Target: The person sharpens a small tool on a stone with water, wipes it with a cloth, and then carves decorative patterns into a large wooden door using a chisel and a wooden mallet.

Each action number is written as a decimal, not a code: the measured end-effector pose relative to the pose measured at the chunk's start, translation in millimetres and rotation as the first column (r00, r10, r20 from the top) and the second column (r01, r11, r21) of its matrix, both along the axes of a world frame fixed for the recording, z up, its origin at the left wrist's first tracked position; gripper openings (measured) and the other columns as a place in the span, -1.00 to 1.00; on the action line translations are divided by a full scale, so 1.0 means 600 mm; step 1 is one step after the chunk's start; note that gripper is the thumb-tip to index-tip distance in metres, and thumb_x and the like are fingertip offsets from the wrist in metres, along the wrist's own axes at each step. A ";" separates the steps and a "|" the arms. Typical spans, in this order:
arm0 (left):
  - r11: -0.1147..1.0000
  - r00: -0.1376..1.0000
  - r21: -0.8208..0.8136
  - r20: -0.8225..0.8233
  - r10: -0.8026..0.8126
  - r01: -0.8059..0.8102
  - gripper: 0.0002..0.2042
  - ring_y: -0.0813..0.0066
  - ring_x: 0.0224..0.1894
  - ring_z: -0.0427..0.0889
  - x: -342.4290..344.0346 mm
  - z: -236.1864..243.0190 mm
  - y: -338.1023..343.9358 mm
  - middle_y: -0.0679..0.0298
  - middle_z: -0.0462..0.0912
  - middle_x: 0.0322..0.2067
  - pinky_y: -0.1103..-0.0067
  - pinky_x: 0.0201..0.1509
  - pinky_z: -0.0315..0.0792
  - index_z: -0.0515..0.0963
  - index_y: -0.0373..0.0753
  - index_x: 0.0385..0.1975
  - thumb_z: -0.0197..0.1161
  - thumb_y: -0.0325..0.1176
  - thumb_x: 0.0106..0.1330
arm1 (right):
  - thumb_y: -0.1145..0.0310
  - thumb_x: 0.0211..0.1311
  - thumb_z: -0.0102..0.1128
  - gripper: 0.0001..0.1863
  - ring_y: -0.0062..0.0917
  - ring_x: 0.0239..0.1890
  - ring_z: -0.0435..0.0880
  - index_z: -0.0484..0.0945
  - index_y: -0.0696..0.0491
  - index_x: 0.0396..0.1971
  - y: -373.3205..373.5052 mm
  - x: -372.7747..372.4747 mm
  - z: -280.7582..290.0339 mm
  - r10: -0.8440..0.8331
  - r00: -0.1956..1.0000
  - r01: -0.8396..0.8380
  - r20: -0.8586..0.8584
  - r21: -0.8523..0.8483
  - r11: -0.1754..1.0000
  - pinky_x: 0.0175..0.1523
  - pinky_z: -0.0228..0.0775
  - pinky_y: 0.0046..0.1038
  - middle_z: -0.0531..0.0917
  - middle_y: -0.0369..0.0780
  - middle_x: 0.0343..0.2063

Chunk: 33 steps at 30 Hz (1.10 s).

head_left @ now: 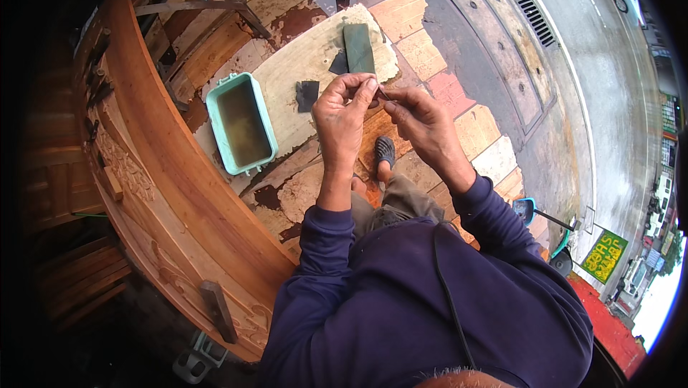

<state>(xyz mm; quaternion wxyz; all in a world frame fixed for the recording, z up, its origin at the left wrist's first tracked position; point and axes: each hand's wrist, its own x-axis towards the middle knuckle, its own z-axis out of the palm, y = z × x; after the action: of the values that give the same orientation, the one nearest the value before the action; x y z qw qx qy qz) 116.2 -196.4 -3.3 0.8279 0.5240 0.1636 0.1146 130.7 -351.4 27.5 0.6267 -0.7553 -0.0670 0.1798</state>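
My hands are raised close together in front of me, fingertips nearly meeting. My left hand (340,112) is closed, thumb pressed on the bent fingers. My right hand (421,121) pinches too, thumb against forefinger. Between the fingertips shows a small dark thin piece (381,93), mostly covered, its kind unclear. Just beyond lies a flat grey-green block (357,45) on a pale worn board (287,65). Two small black square sheets lie there as well, one (307,95) left of my left hand, the other (339,63) against the block.
To the left, a pale green tub (264,111) holds murky water. A long carved wooden piece (172,151) curves along my left side, with a wooden block (218,310) on it. My sandalled foot (385,150) is below my hands. A blue dustpan (525,210) lies at the right, near the road.
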 end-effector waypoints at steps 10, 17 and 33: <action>0.989 0.995 0.117 -0.012 0.097 -0.095 -0.86 0.61 -0.31 0.74 0.015 -0.041 0.011 0.25 0.78 -0.28 0.66 -0.18 0.65 0.67 -0.37 -0.11 0.43 -0.49 0.44 | 0.48 0.38 0.39 -0.70 -0.47 -0.15 0.81 0.74 0.05 0.08 0.017 0.023 -0.018 0.010 0.982 0.028 0.188 -0.197 0.980 -0.06 0.60 -0.43 0.81 -0.14 -0.19; 0.323 0.986 0.932 0.152 0.062 -0.164 -0.75 0.21 -0.05 0.63 0.005 -0.080 0.046 0.24 0.74 -0.10 0.35 0.14 0.52 0.75 -0.25 -0.11 0.53 -0.43 0.21 | 0.51 0.45 0.23 -0.66 -0.68 -0.38 0.69 0.73 0.04 0.16 0.022 0.107 -0.022 -0.012 1.000 0.013 0.008 -0.219 0.976 -0.25 0.54 -0.50 0.77 -0.22 -0.43; 0.207 0.953 0.938 0.296 -0.057 -0.279 -0.91 0.25 -0.10 0.62 0.028 -0.151 0.004 0.33 0.68 -0.25 0.37 0.03 0.48 0.74 -0.13 -0.32 0.50 -0.34 0.26 | 0.41 0.50 0.12 -0.66 -0.57 -0.67 0.66 0.69 0.11 0.16 0.088 0.223 -0.060 0.125 0.991 -0.081 0.042 -0.556 0.827 -0.53 0.52 -0.41 0.66 -0.17 -0.66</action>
<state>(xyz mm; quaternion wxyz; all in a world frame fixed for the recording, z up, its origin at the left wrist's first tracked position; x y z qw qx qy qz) 133.0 -193.8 -93.8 0.3192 0.8916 -0.0195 0.3205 264.8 -298.9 -8.6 0.3680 -0.9057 -0.0768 0.1959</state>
